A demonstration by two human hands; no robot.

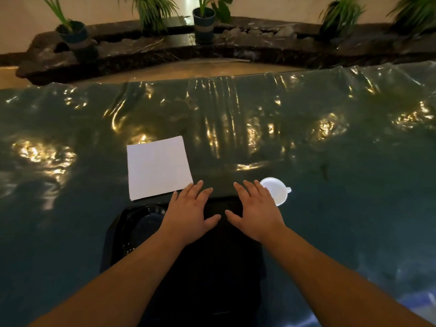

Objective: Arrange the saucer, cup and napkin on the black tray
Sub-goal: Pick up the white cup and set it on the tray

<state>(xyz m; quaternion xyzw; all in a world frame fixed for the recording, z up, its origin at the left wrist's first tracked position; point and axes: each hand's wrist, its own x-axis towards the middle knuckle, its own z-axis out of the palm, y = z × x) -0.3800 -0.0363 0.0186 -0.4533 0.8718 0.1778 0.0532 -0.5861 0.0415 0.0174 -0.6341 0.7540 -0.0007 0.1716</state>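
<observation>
A black tray (118, 232) lies on the table right in front of me, mostly under my arms. A dark round shape, maybe the saucer (146, 224), rests in its left part; I cannot tell for sure. My left hand (191, 211) and my right hand (256, 212) hover flat over the tray's far edge, fingers spread, holding nothing. A white square napkin (158, 167) lies on the table just beyond the tray, left of my left hand. A small white cup (277, 190) with a handle on its right stands beside my right hand's fingers.
The table (330, 161) is covered with a shiny, wrinkled dark green plastic sheet. Beyond its far edge runs a dark stone ledge (236, 43) with several potted plants (204, 22).
</observation>
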